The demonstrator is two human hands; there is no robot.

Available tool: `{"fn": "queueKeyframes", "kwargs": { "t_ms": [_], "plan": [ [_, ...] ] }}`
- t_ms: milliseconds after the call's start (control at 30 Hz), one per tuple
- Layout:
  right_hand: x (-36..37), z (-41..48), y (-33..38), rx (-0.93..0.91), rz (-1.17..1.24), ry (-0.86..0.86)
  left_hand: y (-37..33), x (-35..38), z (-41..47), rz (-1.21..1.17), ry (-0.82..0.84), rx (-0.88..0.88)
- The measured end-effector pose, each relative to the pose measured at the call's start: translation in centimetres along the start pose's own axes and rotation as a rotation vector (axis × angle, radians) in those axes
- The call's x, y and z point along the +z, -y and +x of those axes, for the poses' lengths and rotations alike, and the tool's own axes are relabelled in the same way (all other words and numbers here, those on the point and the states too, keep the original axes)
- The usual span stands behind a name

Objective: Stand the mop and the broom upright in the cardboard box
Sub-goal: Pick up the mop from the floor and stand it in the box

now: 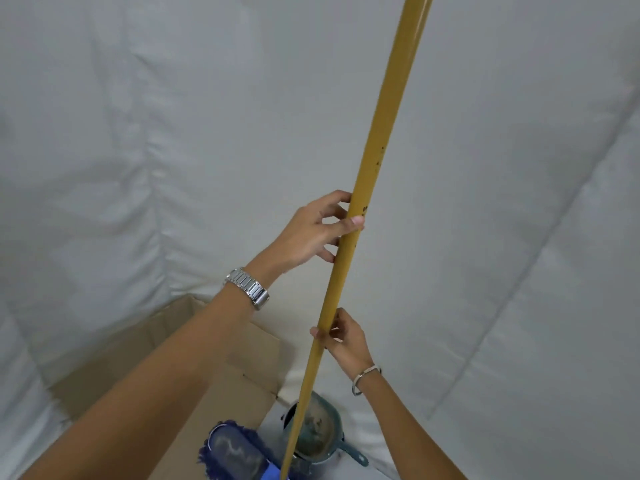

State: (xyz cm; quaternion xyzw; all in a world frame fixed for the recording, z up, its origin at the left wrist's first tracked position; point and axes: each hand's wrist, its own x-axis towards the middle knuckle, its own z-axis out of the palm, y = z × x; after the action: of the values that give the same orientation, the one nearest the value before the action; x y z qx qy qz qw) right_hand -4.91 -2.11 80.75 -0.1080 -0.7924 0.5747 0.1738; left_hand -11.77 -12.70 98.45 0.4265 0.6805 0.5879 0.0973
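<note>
A long yellow pole [377, 157] runs nearly upright from the top edge down to the bottom edge. My left hand [317, 233], with a metal watch on its wrist, holds the pole at mid height, thumb in front and fingers behind. My right hand [344, 339], with a thin bracelet, grips it lower down. The pole's foot ends by a blue joint on the mop head [235, 452], a flat pad with a purple-blue fringe, at the bottom centre. The open cardboard box [256, 362] stands at the lower left, partly hidden by my left arm. No broom head is in view.
A round blue-grey pan with a short handle [322, 434] lies on the white floor just right of the mop head, behind the pole. White quilted fabric [485, 202] covers the walls and floor all around.
</note>
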Motion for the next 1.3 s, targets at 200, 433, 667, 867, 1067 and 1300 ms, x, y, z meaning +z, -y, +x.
{"fn": "queueKeyframes", "kwargs": {
  "t_ms": [200, 433, 667, 867, 1067, 1300],
  "plan": [
    [10.5, 5.3, 3.1, -0.067, 0.054, -0.034, 3.3, -11.6, -0.2, 0.044, 0.0, -0.005],
    [20.3, 11.5, 4.0, -0.039, 0.045, -0.042, 8.5, -21.5, 0.5, 0.039, -0.019, -0.051],
    [27.0, 19.1, 1.5, 0.019, 0.029, -0.032, 16.2, -27.9, 3.7, 0.046, -0.04, -0.101],
    [30.7, 27.6, -1.4, 0.056, 0.06, -0.027, 22.9, -32.8, 9.3, 0.032, -0.029, -0.131],
    [33.6, 36.3, -4.3, 0.131, 0.038, -0.03, 30.0, -36.8, 15.4, -0.023, -0.021, -0.151],
    [36.1, 44.7, -8.3, 0.237, 0.018, -0.099, 38.3, -39.7, 21.6, -0.072, 0.039, -0.182]
  ]
}}
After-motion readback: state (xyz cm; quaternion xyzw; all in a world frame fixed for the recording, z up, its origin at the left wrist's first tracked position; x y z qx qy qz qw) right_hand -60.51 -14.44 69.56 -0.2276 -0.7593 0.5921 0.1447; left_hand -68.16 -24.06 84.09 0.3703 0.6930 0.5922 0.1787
